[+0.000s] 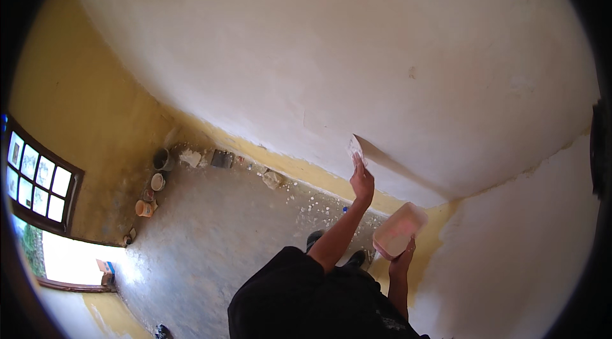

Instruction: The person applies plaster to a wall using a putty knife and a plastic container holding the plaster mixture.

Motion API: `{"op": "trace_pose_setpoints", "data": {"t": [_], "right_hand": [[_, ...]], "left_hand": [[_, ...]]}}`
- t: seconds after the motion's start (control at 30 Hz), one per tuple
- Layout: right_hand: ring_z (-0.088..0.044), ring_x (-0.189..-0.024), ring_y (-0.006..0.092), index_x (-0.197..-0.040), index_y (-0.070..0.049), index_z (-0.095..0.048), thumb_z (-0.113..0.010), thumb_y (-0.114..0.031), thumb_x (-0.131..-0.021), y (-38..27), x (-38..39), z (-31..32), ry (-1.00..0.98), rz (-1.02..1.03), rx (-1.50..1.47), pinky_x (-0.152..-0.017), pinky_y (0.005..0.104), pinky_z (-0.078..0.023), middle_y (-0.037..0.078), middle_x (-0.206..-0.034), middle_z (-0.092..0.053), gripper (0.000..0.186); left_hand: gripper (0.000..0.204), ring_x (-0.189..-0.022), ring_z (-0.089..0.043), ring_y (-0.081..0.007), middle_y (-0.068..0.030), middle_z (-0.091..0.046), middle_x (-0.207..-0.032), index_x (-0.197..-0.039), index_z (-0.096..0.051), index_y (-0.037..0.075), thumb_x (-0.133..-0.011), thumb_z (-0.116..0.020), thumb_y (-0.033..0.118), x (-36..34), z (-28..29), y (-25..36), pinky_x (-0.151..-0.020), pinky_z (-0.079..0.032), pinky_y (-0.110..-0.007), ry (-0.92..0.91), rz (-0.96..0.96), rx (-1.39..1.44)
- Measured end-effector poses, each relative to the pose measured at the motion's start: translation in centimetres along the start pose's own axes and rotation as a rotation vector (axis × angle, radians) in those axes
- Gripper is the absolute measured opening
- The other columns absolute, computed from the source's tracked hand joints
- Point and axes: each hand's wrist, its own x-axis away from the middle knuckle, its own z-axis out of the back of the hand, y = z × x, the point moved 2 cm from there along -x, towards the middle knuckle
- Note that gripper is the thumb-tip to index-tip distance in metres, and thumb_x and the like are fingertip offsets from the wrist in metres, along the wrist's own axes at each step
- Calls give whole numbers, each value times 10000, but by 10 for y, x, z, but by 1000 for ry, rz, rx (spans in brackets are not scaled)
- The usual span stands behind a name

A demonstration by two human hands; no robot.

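My left hand (361, 181) grips a putty knife (355, 146) with pale paste on its blade, held against or very near the whitish wall (268, 45); whether it touches is hard to tell. The knife casts a long shadow to the right. Lower right, my right hand (403, 256) holds a shallow pinkish rectangular tray (398, 224) with pale material in it, near the corner where yellow paint shows beside the white coating.
A grey floor (191, 237) with white spatters lies below. Several buckets (159, 181), a dark flat piece (222, 159) and a pale lump (271, 179) line the wall's foot. At left are a window (40, 179), an open doorway (73, 256) and a box (106, 272).
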Motion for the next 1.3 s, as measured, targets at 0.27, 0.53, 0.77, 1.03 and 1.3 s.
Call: {"op": "trace_pose_setpoints", "data": {"t": [0.27, 0.53, 0.77, 1.03, 1.3], "right_hand": [[-514, -1198, 250, -1343, -40, -421, -434, -407, -1001, -17, -12, 23, -17, -85, -56, -1026, 410, -420, 101, -1280, -519, 501], [-569, -1123, 268, -1260, -28, -469, -464, -393, -984, -13, -11, 14, -83, -62, -136, -948, 422, -484, 124, -1177, -561, 458], [-524, -1187, 252, -1341, -39, -425, -435, -419, -994, -24, -9, 16, -152, -98, -88, -1014, 406, -430, 106, -1269, -530, 514], [-504, -1216, 248, -1360, -65, -413, -432, -424, -993, -27, -28, 27, -132, -56, -76, -1033, 406, -416, 94, -1292, -516, 513], [-472, -1249, 247, -1380, -68, -392, -422, -433, -998, -36, -11, 31, -63, -34, -129, -1062, 410, -382, 84, -1337, -484, 529]], "left_hand": [[214, -700, -645, -311, -218, -669, -790, -934, -635, -96, -856, -517, 63, -65, 63, -136, -626, -490, -403, 48, 438, 61], [208, -565, -571, -277, -188, -638, -676, -888, -632, -109, -821, -509, 44, -151, 76, -76, -594, -461, -421, 126, 432, 221], [416, -569, -552, -432, -246, -569, -635, -1283, -584, 65, -873, -514, 47, -58, 42, 70, -536, -407, -493, 112, 78, -75], [150, -731, -600, -465, -302, -607, -790, -968, -624, -63, -890, -539, 33, -1, 63, 65, -606, -465, -451, -179, 83, 113], [385, -900, -652, -415, -275, -654, -1017, -1284, -539, -18, -902, -504, 10, -101, 53, 60, -739, -522, -443, 291, 158, 34]]}}
